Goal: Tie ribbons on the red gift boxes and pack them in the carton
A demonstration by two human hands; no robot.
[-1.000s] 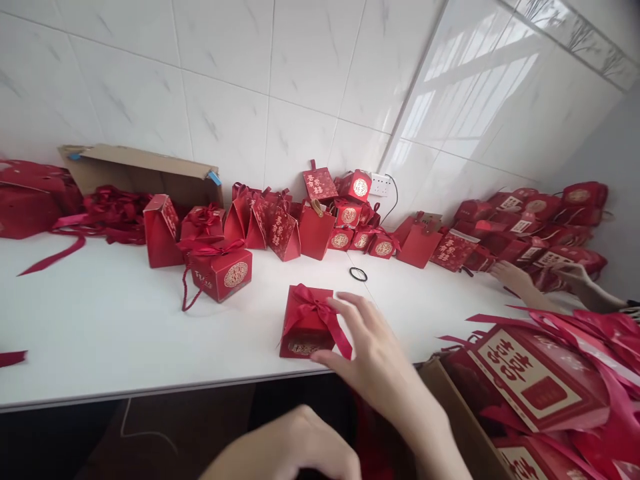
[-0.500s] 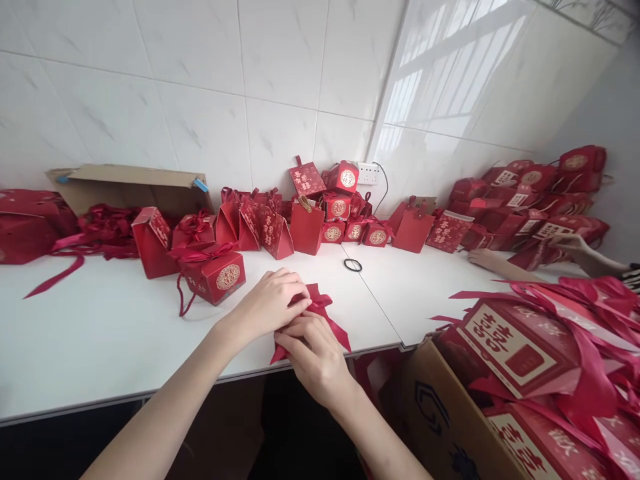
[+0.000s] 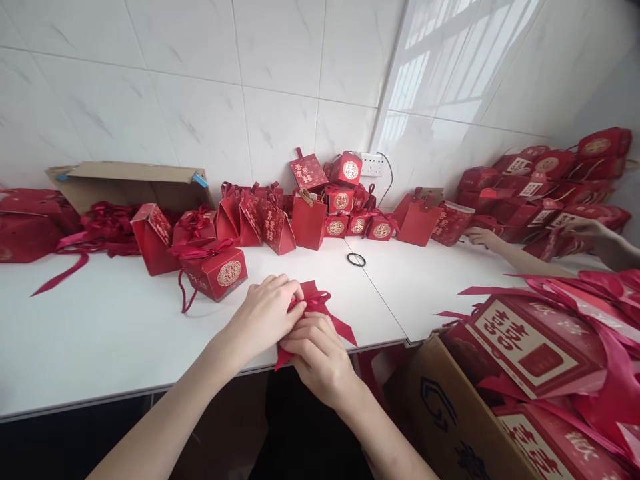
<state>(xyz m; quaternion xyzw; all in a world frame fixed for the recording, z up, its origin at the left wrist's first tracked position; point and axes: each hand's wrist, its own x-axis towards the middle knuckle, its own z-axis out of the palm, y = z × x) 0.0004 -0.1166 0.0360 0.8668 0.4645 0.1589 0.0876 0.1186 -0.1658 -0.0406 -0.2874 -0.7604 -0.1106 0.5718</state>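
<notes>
Up from below the front edge of the white table [image 3: 125, 340], the left hand [image 3: 273, 305] has joined the right hand [image 3: 320, 353] over a red box [image 3: 309, 288] near that edge, mostly hidden beneath them. Its glossy red ribbon bow [image 3: 318, 301] has a puffed loop and a tail slanting right; left thumb and fingers pinch it, while right fingers curl close by, their grip impossible to tell.

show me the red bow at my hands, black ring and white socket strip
Red bow [image 3: 319, 298]: head view, on its uncovered loop.
Black ring [image 3: 358, 265]: head view, on its near edge.
Socket strip [image 3: 371, 165]: head view, on its front.
</notes>
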